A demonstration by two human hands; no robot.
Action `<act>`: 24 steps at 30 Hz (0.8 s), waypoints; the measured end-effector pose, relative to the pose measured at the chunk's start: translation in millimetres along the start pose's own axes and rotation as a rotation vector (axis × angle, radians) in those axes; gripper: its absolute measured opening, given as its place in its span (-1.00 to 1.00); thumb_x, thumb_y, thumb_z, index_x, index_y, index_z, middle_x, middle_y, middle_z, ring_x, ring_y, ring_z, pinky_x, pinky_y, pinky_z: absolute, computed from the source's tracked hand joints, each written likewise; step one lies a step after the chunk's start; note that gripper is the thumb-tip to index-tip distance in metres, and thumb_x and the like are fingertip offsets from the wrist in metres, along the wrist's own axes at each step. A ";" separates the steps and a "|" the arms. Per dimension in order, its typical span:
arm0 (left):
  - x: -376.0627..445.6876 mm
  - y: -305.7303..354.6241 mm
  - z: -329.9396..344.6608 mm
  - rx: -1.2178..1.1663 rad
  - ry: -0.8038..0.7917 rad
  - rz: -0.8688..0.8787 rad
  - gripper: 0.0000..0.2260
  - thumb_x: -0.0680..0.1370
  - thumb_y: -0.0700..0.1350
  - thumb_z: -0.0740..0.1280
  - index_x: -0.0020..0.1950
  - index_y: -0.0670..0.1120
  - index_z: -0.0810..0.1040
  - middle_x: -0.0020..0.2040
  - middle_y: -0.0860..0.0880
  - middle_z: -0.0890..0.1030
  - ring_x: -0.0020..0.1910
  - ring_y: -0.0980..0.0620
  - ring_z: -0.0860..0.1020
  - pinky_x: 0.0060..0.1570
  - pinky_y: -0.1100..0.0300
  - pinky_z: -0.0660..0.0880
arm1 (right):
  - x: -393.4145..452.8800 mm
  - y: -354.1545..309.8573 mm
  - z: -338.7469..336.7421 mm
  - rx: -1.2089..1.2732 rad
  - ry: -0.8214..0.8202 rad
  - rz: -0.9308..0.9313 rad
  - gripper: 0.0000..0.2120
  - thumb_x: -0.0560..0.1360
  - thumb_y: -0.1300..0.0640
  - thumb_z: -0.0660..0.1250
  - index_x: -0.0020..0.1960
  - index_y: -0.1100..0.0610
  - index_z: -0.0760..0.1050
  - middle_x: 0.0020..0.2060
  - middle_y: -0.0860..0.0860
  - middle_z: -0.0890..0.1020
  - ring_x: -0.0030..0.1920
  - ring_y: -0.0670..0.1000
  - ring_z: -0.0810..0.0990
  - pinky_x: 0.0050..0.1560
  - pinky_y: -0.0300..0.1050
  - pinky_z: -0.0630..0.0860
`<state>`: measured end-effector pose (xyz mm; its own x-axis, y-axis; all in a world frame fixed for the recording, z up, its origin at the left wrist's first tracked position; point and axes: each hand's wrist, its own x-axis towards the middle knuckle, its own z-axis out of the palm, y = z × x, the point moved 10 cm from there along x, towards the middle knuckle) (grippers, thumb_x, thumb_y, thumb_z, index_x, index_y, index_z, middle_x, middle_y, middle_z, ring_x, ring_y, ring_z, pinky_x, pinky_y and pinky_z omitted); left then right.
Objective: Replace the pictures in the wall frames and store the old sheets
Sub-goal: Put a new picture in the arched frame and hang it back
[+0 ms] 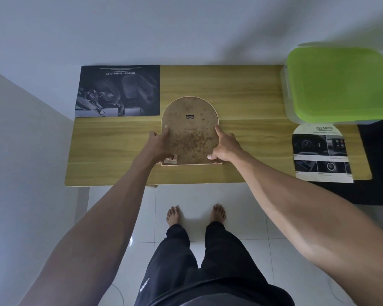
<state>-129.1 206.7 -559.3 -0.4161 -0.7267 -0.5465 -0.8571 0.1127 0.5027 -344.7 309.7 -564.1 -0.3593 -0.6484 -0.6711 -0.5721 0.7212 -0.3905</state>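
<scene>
Head view, looking down on a pale wooden tabletop [241, 107]. At centre frame we see an arch-topped picture frame with a stained brown backing board [190, 133], lying face down so the back can be worked; a small metal hanger [190, 117] sits near its rounded top. Our left hand [158, 146] spreads flat over the left edge of the board, fingers extended, thumb at the lower corner. Our right hand [222, 146] braces the right edge, index finger pointing up along the side and the other fingers curled at the lower right corner. We judge that both hands press or pry the backing rather than lift the frame.

A dark rectangular printed sheet showing a car interior [117, 91] lies flat at upper left of the table. An arch-cut printed sheet headed ADVANCED [322, 153] rests at right, overhanging the table's near edge; its shape suggests it fits this frame. A clear plastic box with a lime-green lid [341, 85], upper right, probably serves for storage.

Hidden: the frame's front, any retaining tabs, and the box contents. A pinkish patch beside the left thumb is unclear.
</scene>
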 end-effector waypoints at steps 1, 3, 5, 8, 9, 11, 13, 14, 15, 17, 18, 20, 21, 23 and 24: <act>0.1 0.9 0.5 0.011 -0.028 -0.001 -0.06 0.46 -0.22 0.53 0.64 0.06 0.00 0.35 -0.24 0.21 0.08 -0.16 0.41 -0.02 0.04 0.60 | -0.7 -1.0 0.6 -0.011 -0.007 0.002 0.14 0.38 0.14 0.61 0.63 -0.19 -0.13 0.49 0.18 0.19 0.33 0.20 0.48 0.31 0.03 0.48; 0.7 0.1 0.8 0.018 -0.037 -0.005 -0.05 0.46 -0.25 0.52 0.64 0.08 -0.02 0.35 -0.23 0.20 0.09 -0.18 0.45 -0.04 0.03 0.62 | -1.4 -2.8 1.9 -0.028 -0.004 0.005 0.14 0.38 0.15 0.61 0.63 -0.19 -0.13 0.50 0.18 0.18 0.31 0.21 0.50 0.29 0.05 0.50; 1.1 -0.2 0.0 0.009 -0.010 -0.010 -0.06 0.46 -0.26 0.52 0.64 0.08 0.00 0.33 -0.23 0.21 0.06 -0.19 0.47 -0.04 0.00 0.63 | -2.8 -3.8 2.4 -0.035 0.016 0.015 0.11 0.40 0.17 0.59 0.63 -0.18 -0.12 0.48 0.17 0.18 0.27 0.21 0.52 0.25 0.06 0.53; 3.1 -1.0 2.4 0.020 0.002 -0.018 -0.07 0.46 -0.26 0.53 0.63 0.08 0.02 0.34 -0.24 0.22 0.05 -0.18 0.45 -0.03 0.01 0.62 | -1.9 -1.8 3.7 -0.009 0.042 0.030 0.09 0.40 0.19 0.59 0.63 -0.18 -0.08 0.45 0.16 0.22 0.26 0.22 0.52 0.26 0.06 0.53; 2.8 -1.0 2.8 0.020 0.004 -0.028 -0.07 0.45 -0.26 0.53 0.64 0.08 0.03 0.35 -0.24 0.21 0.09 -0.21 0.46 0.03 -0.02 0.62 | -2.3 -1.7 3.4 -0.001 0.050 0.029 0.09 0.40 0.19 0.59 0.63 -0.18 -0.07 0.44 0.16 0.23 0.26 0.22 0.51 0.26 0.05 0.52; 2.1 -3.2 3.3 -0.028 0.012 -0.067 -0.08 0.46 -0.27 0.52 0.63 0.12 0.04 0.38 -0.25 0.20 0.18 -0.28 0.47 0.15 -0.12 0.59 | -3.1 -2.0 2.3 0.023 0.064 0.032 0.09 0.40 0.21 0.59 0.63 -0.17 -0.06 0.43 0.18 0.25 0.27 0.22 0.51 0.26 0.02 0.51; -1.2 -5.4 4.4 -0.115 0.022 -0.107 -0.09 0.46 -0.31 0.50 0.63 0.16 0.07 0.40 -0.24 0.18 0.15 -0.26 0.47 0.16 -0.11 0.58 | -4.8 -2.2 1.7 0.074 0.080 0.033 0.08 0.39 0.24 0.59 0.63 -0.17 -0.04 0.43 0.19 0.25 0.28 0.23 0.51 0.20 -0.03 0.49; -2.9 -6.5 5.4 -0.154 0.028 -0.118 -0.09 0.46 -0.32 0.49 0.62 0.18 0.09 0.40 -0.22 0.18 0.11 -0.22 0.47 0.14 -0.08 0.59 | -6.0 -2.5 2.2 0.105 0.089 0.026 0.08 0.39 0.25 0.58 0.63 -0.18 -0.03 0.42 0.19 0.27 0.27 0.22 0.52 0.18 -0.04 0.49; -4.2 -7.4 5.2 -0.193 0.035 -0.123 -0.09 0.45 -0.34 0.49 0.62 0.17 0.10 0.39 -0.21 0.20 0.09 -0.20 0.47 0.12 -0.06 0.60 | -6.7 -2.5 2.4 0.137 0.097 0.017 0.09 0.38 0.27 0.59 0.63 -0.19 -0.02 0.42 0.19 0.29 0.25 0.21 0.53 0.17 -0.06 0.50; -4.1 -10.8 3.2 -0.319 0.055 -0.118 -0.06 0.39 -0.38 0.51 0.62 0.12 0.14 0.39 -0.20 0.32 0.16 -0.20 0.52 0.10 -0.02 0.60 | -7.3 0.0 0.4 0.222 0.117 -0.001 0.09 0.34 0.30 0.59 0.62 -0.18 0.04 0.44 0.16 0.37 0.28 0.17 0.54 0.20 -0.10 0.52; -3.4 -13.0 2.3 -0.417 0.064 -0.122 -0.06 0.36 -0.40 0.52 0.62 0.07 0.17 0.39 -0.18 0.41 0.21 -0.18 0.54 0.08 0.02 0.59 | -7.4 0.6 -2.1 0.268 0.126 -0.016 0.06 0.34 0.32 0.58 0.62 -0.16 0.08 0.46 0.12 0.40 0.33 0.14 0.52 0.24 -0.13 0.50; -5.0 -14.9 2.5 -0.581 0.061 -0.137 -0.10 0.37 -0.42 0.51 0.60 0.01 0.22 0.37 -0.14 0.52 0.25 -0.12 0.56 0.05 0.13 0.54 | -9.6 0.8 -7.8 0.373 0.134 -0.039 -0.03 0.36 0.35 0.54 0.61 -0.11 0.17 0.47 0.02 0.43 0.40 0.07 0.47 0.27 -0.21 0.43; -7.4 -13.7 3.5 -0.634 0.057 -0.139 -0.12 0.38 -0.43 0.49 0.60 0.00 0.24 0.36 -0.14 0.53 0.24 -0.10 0.57 0.06 0.15 0.53 | -11.4 0.2 -10.9 0.422 0.136 -0.049 -0.09 0.39 0.34 0.52 0.59 -0.12 0.21 0.47 -0.03 0.44 0.39 0.04 0.48 0.30 -0.21 0.42; -10.2 -11.5 7.8 -0.694 0.054 -0.125 -0.15 0.40 -0.44 0.47 0.60 -0.01 0.23 0.34 -0.15 0.54 0.22 -0.08 0.58 0.06 0.16 0.54 | -13.0 0.0 -14.4 0.482 0.142 -0.065 -0.18 0.42 0.29 0.48 0.57 -0.13 0.27 0.44 -0.09 0.49 0.33 0.00 0.54 0.35 -0.12 0.45; -11.4 -10.5 10.8 -0.715 0.048 -0.115 -0.15 0.41 -0.44 0.46 0.60 -0.01 0.23 0.34 -0.15 0.55 0.22 -0.08 0.59 0.05 0.18 0.55 | -14.3 0.6 -15.8 0.486 0.150 -0.070 -0.20 0.42 0.27 0.47 0.56 -0.13 0.28 0.41 -0.11 0.52 0.31 -0.02 0.56 0.35 -0.09 0.47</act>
<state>-118.6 221.1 -565.6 -0.3071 -0.7381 -0.6008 -0.4799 -0.4250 0.7675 -351.6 315.6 -544.8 -0.4547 -0.7013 -0.5490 -0.2021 0.6816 -0.7033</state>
